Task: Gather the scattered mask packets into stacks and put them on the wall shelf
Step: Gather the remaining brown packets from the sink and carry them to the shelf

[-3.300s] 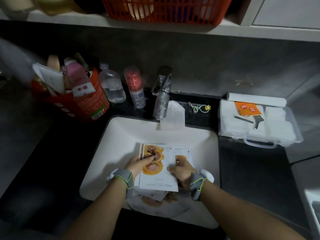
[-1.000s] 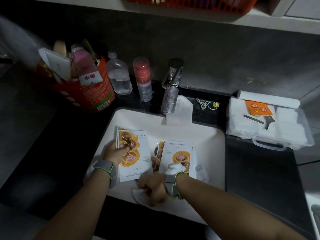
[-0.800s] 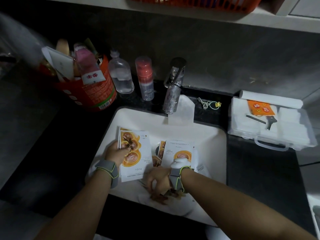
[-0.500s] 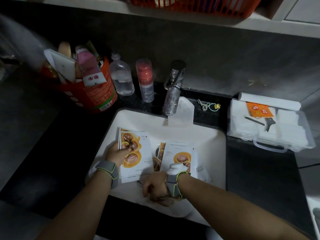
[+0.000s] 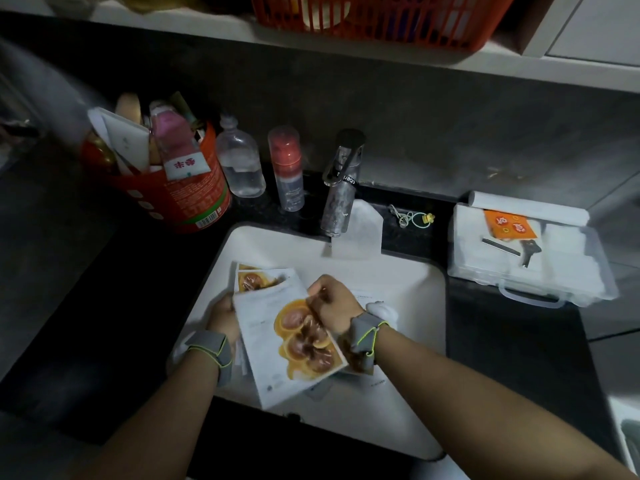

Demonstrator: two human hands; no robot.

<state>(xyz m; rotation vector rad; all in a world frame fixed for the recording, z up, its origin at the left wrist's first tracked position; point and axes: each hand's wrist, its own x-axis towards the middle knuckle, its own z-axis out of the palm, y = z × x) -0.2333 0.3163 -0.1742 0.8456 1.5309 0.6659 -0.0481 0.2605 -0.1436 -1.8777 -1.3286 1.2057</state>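
Orange-printed mask packet (image 5: 294, 344) pinched at its far edge by right hand (image 5: 332, 303), over the white sink (image 5: 398, 271). Left hand (image 5: 225, 315) grips the stack (image 5: 256, 280) underneath, at sink's left. Best: square corners on stack before releasing, then collect loose packet (image 5: 353, 368) under right wrist. Wall shelf (image 5: 173, 19) far, above.

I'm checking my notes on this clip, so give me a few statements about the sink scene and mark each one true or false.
1. The right hand pinches a white-and-orange mask packet. True.
2. The left hand is empty. False: it holds a stack of mask packets.
3. The orange-red plastic basket sits in the white sink. False: it stands on the white wall shelf.
4. A dark key lies on the clear plastic box. True.
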